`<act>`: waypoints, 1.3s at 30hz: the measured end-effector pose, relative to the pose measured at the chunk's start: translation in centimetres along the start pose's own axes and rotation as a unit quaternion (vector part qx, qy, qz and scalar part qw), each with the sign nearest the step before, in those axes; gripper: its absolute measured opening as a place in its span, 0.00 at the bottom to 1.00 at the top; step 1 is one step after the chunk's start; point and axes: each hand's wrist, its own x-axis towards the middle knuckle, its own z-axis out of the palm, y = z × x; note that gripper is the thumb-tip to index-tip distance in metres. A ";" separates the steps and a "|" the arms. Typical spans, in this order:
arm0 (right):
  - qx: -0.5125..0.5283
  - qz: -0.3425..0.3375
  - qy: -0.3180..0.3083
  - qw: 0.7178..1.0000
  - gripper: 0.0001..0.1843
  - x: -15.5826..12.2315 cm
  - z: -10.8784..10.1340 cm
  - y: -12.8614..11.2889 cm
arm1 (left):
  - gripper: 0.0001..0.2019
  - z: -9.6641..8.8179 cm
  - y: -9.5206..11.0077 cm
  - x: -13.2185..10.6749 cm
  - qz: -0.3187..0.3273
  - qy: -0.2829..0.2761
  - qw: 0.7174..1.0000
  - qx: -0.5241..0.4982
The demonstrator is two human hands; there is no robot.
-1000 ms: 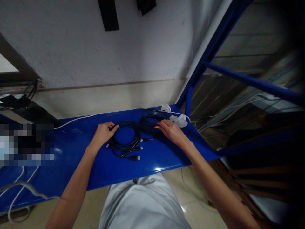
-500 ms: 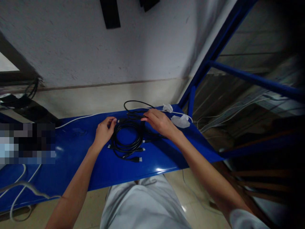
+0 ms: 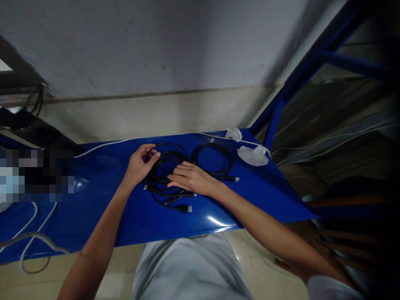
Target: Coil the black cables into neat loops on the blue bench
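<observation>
Black strands were caught in my left hand (image 3: 140, 164): thumb and fingertips were pinched shut on the far left rim of the black cable coil (image 3: 159, 189), lifting that edge slightly while the rest of the loop lay on the desk (image 3: 250, 191). My right hand (image 3: 187, 179) was released and lay flat across the right side of the same coil, palm down, fingers stretched out toward my left hand and gripping nothing. The coil sat near the middle of the blue desk, between my two hands, closer to the near edge than to the wall. Several of its plugs (image 3: 186, 207) stuck out from its near side, just in front of my right hand.

Just beside it on the right lay a second coil (image 3: 212, 145), a rounder black loop flat on the desk; whether the two loops touched I could not tell. Its end plug (image 3: 233, 179) pointed to the right. Beyond it, near the far right corner, lay a crumpled white wrapper (image 3: 253, 155) and a smaller white scrap (image 3: 233, 133). A white cable (image 3: 125, 141) ran along the back edge of the desk. A blue post (image 3: 275, 123) rose at the right corner, and loose white cords (image 3: 28, 241) hung at the lower left.
</observation>
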 end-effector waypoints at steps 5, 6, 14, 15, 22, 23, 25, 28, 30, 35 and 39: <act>0.005 0.014 -0.012 1.000 0.18 0.0 -0.3 -0.4 | 0.29 0.0 -0.7 -0.2 -0.029 -0.026 0.997 0.066; 0.008 0.018 -0.016 1.000 0.19 -0.1 -0.3 -0.4 | 0.30 0.0 -0.7 -0.3 -0.036 -0.039 0.996 0.074; 0.033 0.040 -0.056 0.997 0.23 -0.4 -0.6 -0.7 | 0.24 0.2 0.3 -0.9 -0.030 -0.069 0.991 0.109; 0.036 0.039 -0.056 0.997 0.22 -0.4 -0.7 -0.7 | 0.23 0.3 0.4 -0.9 -0.029 -0.069 0.991 0.112; 0.123 0.034 -0.013 0.992 0.25 -0.7 -0.9 -0.4 | 0.21 0.0 0.5 -0.7 -0.036 -0.075 0.989 0.122; 0.135 0.032 -0.006 0.990 0.25 -0.7 -0.9 -0.3 | 0.20 -0.1 0.4 -0.7 -0.036 -0.077 0.989 0.125; 0.160 0.032 0.003 0.987 0.25 -0.6 -0.9 -0.3 | 0.20 -0.2 0.3 -0.6 -0.036 -0.079 0.988 0.130; 0.215 0.046 0.018 0.975 0.23 -0.6 -1.0 -0.2 | 0.19 -0.3 0.3 -0.5 -0.037 -0.078 0.987 0.134; 0.255 0.069 0.033 0.964 0.21 -0.5 -1.2 -0.3 | 0.19 -0.3 0.3 -0.5 -0.036 -0.077 0.987 0.135; 0.303 0.114 0.059 0.944 0.16 -0.4 -1.8 -0.2 | 0.20 -0.3 0.0 -0.5 -0.038 -0.071 0.988 0.129; 0.330 0.121 0.058 0.934 0.11 -0.3 -2.0 0.3 | 0.18 -0.3 -0.1 -0.4 -0.038 -0.072 0.990 0.114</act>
